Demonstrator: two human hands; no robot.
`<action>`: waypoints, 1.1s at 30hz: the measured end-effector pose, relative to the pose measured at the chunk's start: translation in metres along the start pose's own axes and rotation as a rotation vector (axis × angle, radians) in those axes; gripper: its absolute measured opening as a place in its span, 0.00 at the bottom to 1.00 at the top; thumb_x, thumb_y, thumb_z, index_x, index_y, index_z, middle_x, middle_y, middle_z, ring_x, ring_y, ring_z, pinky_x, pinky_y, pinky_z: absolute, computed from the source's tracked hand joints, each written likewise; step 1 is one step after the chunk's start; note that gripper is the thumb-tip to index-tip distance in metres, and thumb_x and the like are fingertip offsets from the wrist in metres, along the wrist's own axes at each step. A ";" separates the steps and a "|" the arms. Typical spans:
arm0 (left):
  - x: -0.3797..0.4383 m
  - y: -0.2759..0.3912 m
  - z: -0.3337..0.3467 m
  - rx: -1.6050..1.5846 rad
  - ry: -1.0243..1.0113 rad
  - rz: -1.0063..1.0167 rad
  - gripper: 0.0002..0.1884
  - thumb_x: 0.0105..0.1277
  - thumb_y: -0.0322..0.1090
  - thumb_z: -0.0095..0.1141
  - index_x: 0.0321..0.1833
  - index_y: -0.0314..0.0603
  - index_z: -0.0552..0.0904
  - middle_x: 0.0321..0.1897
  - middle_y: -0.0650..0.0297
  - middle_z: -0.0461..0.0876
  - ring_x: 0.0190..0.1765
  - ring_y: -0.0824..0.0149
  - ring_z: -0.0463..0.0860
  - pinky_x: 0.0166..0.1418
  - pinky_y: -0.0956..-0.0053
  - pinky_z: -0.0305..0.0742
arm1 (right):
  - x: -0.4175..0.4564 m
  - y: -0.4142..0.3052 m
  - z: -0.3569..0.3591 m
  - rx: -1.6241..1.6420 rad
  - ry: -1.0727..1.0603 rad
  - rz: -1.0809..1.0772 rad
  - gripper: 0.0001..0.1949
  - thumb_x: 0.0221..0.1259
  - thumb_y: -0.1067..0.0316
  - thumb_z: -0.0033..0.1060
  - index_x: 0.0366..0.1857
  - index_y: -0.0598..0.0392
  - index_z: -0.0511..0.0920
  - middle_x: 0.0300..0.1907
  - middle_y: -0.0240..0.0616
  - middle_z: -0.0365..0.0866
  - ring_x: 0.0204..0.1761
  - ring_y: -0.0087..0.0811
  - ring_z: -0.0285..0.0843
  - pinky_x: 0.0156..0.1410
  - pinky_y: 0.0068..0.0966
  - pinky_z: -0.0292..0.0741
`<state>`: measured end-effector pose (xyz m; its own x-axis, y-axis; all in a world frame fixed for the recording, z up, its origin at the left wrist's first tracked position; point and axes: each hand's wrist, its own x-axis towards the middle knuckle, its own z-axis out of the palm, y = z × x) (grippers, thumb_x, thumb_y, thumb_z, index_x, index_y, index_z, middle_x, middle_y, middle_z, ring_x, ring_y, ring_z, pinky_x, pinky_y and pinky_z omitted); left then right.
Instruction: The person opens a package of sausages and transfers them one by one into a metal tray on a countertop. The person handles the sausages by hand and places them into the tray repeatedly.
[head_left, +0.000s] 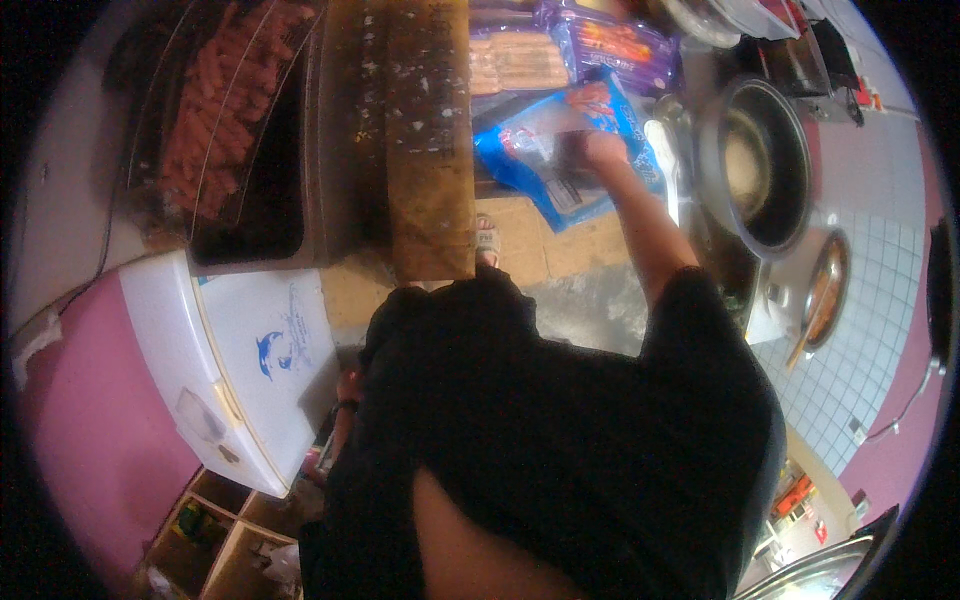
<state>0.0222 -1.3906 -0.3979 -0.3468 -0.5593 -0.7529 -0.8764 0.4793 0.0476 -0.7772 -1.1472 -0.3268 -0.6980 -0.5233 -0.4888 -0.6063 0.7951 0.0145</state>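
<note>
My right hand (604, 152) grips a blue and clear plastic food bag (566, 193) beside the brown, stained ledge (431, 150). Its fingers are blurred and partly hidden by the bag. Part of the bag hangs over the tiled floor. Just beyond it lie a pack of pale sausages (529, 60) and a purple printed sausage pack (622, 52). A white plastic utensil (664, 161) is close to my right forearm. Low beside my hip hangs my left hand (349, 385), with a dark band at the wrist; its fingers are too dim to make out.
Reddish sausages (225, 112) fill part of a dark glazed case at the upper left. Below it stands a white freezer (259, 322), near wooden compartments (232, 555). Rightward are a large metal pot (791, 180) and a pan (829, 281) with a wooden utensil.
</note>
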 end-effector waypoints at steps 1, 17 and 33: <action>-0.001 0.006 0.001 -0.126 -0.005 -0.140 0.18 0.61 0.50 0.56 0.51 0.52 0.80 0.53 0.55 0.79 0.53 0.49 0.79 0.51 0.54 0.77 | 0.004 -0.007 0.001 0.001 -0.008 0.015 0.16 0.63 0.53 0.49 0.47 0.46 0.83 0.47 0.44 0.84 0.48 0.44 0.83 0.52 0.40 0.78; -0.020 0.078 -0.099 0.093 -0.008 0.262 0.14 0.54 0.45 0.60 0.36 0.44 0.84 0.37 0.52 0.83 0.48 0.49 0.82 0.51 0.53 0.77 | -0.113 -0.067 -0.177 0.398 -0.230 -0.467 0.14 0.54 0.64 0.57 0.45 0.52 0.80 0.36 0.48 0.83 0.39 0.38 0.79 0.45 0.33 0.75; 0.093 0.008 -0.045 -0.145 -0.005 0.234 0.09 0.56 0.42 0.57 0.34 0.47 0.83 0.34 0.59 0.84 0.39 0.57 0.83 0.39 0.63 0.76 | -0.012 -0.452 -0.387 1.027 0.044 -1.023 0.18 0.59 0.56 0.63 0.45 0.59 0.79 0.32 0.34 0.81 0.34 0.24 0.76 0.39 0.22 0.74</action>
<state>-0.0322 -1.4694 -0.4375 -0.5442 -0.4409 -0.7137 -0.8113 0.4932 0.3140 -0.6424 -1.6193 0.0099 -0.1581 -0.9794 0.1253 -0.3145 -0.0704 -0.9467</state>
